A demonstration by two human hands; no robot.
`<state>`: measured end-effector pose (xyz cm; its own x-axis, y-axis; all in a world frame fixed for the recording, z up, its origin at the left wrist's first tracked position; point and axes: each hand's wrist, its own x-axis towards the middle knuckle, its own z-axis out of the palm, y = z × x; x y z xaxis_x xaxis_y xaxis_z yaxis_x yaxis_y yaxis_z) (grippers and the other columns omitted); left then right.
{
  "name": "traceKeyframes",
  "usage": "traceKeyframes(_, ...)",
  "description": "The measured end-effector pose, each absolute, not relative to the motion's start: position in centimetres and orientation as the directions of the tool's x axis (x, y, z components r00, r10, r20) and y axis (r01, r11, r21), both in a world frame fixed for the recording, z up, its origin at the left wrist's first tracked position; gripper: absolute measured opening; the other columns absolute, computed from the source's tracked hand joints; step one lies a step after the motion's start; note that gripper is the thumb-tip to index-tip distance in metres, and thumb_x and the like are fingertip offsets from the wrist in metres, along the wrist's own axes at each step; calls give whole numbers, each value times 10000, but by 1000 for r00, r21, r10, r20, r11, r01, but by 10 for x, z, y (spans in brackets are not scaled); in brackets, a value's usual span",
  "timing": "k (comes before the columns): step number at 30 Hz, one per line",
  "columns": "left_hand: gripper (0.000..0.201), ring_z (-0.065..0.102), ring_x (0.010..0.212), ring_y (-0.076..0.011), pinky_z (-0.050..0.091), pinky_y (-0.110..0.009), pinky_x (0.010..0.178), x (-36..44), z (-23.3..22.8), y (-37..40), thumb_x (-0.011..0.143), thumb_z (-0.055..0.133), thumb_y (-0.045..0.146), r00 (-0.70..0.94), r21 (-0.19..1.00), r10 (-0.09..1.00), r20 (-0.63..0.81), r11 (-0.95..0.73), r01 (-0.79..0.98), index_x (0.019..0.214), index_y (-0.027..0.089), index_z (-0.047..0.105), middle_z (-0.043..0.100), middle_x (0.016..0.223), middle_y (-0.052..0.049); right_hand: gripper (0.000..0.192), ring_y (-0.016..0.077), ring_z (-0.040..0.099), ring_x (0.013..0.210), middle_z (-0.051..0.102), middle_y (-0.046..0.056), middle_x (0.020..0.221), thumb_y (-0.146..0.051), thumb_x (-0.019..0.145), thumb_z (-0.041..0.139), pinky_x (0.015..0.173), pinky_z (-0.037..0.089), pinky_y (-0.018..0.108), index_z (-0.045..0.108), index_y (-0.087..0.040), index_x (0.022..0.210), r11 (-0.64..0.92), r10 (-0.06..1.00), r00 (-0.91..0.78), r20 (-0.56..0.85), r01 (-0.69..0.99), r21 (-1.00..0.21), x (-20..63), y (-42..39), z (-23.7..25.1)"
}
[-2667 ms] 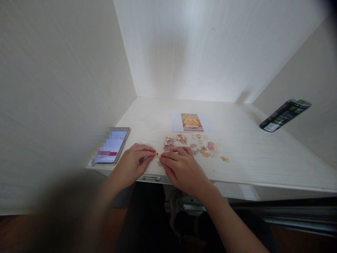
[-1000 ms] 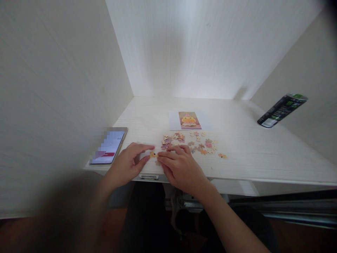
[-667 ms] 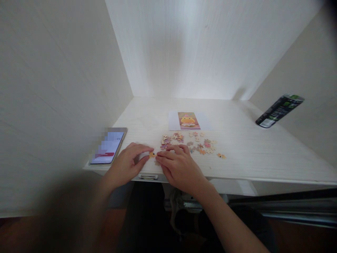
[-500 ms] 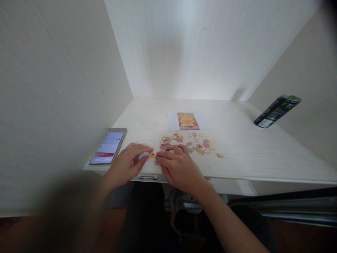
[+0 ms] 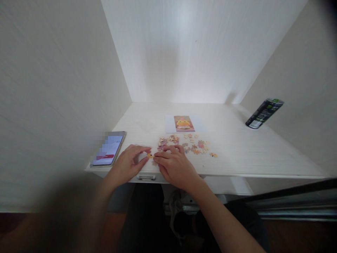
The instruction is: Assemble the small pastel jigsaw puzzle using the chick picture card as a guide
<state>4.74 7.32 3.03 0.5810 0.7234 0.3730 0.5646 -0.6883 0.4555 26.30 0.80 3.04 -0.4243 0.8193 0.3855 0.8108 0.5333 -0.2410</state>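
A small yellow jigsaw puzzle piece (image 5: 150,155) with a dark spot lies near the front edge of the desk. The thumb and index finger of my left hand (image 5: 129,162) close on it from the left. From the other side, the bunched fingertips of my right hand (image 5: 177,164) press against its right end, hiding part of it. Just beyond my right hand are piled loose puzzle pieces (image 5: 172,139), with more scattered pieces (image 5: 200,146) to the right. Farther right, a few joined-looking yellow pieces (image 5: 213,155) lie apart from the rest.
Behind the pieces, a picture of a yellow character (image 5: 183,123) lies on a white sheet. A phone (image 5: 109,149) rests at the desk's left edge. Toward the right wall stands a black drink can (image 5: 264,114). A drawer handle (image 5: 146,178) sits below the desk's front edge.
The whole view has shifted slightly, with the can and picture appearing a little farther left. Both hands keep nearly the same pose at the yellow piece.
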Motion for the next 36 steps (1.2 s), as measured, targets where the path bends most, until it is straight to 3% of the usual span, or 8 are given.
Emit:
traceKeyframes(30, 202, 575, 943, -215, 468, -385, 878, 49, 25, 74, 884, 524, 224, 601, 334, 678, 423, -733, 593, 1033, 199, 657, 664, 979, -52, 227, 243, 489, 1158, 698, 22, 1169, -241, 939, 493, 1042, 223, 479, 680, -247, 1068, 557, 794, -445, 414, 806, -201, 263, 8, 28)
traceKeyframes(36, 230, 575, 950, -220, 473, -379, 874, 51, 24, 75, 914, 539, 323, 589, 321, 684, 431, -726, 608, 1008, 208, 714, 636, 977, -68, 231, 250, 496, 1158, 704, 23, 1162, -247, 939, 484, 1051, 213, 485, 686, -240, 1052, 552, 787, -431, 442, 811, -192, 262, 8, 25)
